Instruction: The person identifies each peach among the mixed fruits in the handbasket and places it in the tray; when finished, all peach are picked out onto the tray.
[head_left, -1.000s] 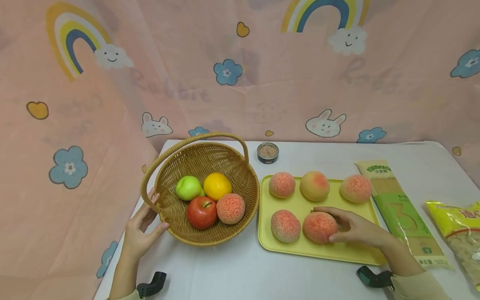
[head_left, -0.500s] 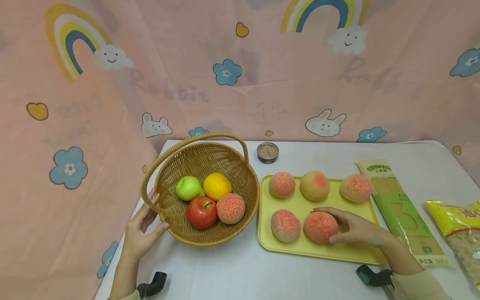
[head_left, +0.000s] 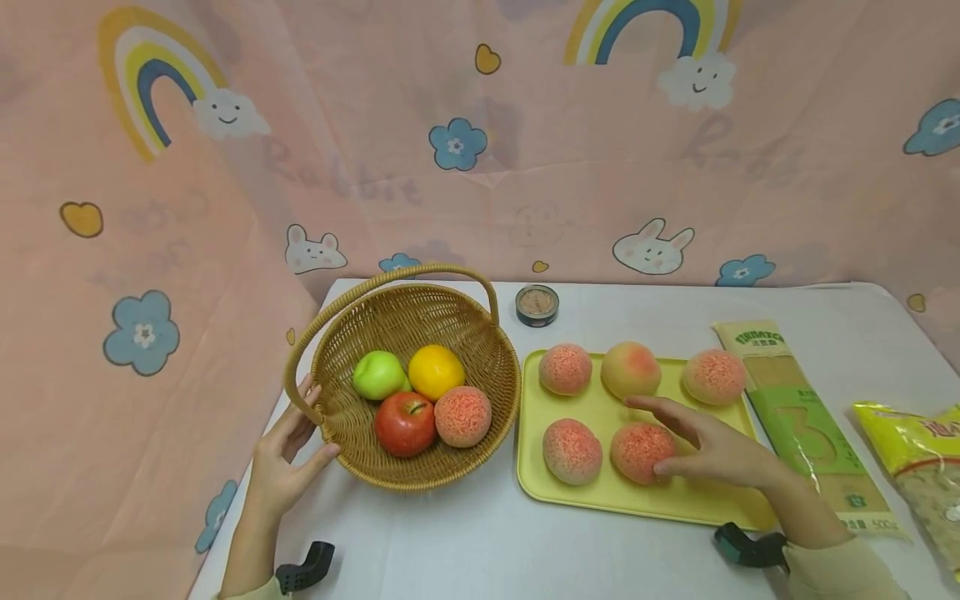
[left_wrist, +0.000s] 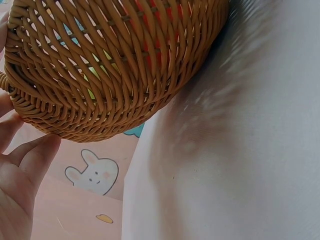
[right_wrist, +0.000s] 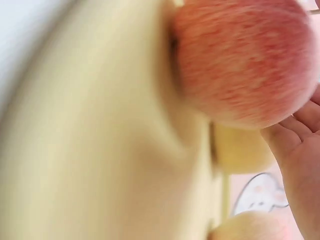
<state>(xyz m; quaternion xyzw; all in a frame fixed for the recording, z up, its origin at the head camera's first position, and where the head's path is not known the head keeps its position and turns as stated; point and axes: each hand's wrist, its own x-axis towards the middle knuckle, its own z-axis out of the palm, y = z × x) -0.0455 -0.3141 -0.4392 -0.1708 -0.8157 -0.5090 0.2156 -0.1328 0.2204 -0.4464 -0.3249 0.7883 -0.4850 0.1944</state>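
Observation:
My left hand (head_left: 283, 458) holds the rim of a wicker basket (head_left: 420, 315) by its left side, thumb at the front and fingers by the handle's foot. Inside the basket lie a green apple (head_left: 378, 375), an orange (head_left: 437, 372), a red apple (head_left: 405, 425) and a peach (head_left: 463, 417). My right hand (head_left: 720, 446) is around the right side of a front peach (head_left: 641, 452) on a yellow tray (head_left: 712, 505). Its index finger stands raised off the fruit while the thumb stays right at its side. In the right wrist view that peach (right_wrist: 247, 62) fills the upper right.
Several other peaches (head_left: 572, 451) sit on the tray. Right of it lie a green noodle packet (head_left: 806, 425) and a yellow bag (head_left: 918, 467). A small round tin (head_left: 537, 306) stands behind, near the pink printed curtain (head_left: 525, 208).
My right hand's fingers have lifted and spread away from the front peach, which stays on the tray. The left hand keeps its place at the basket.

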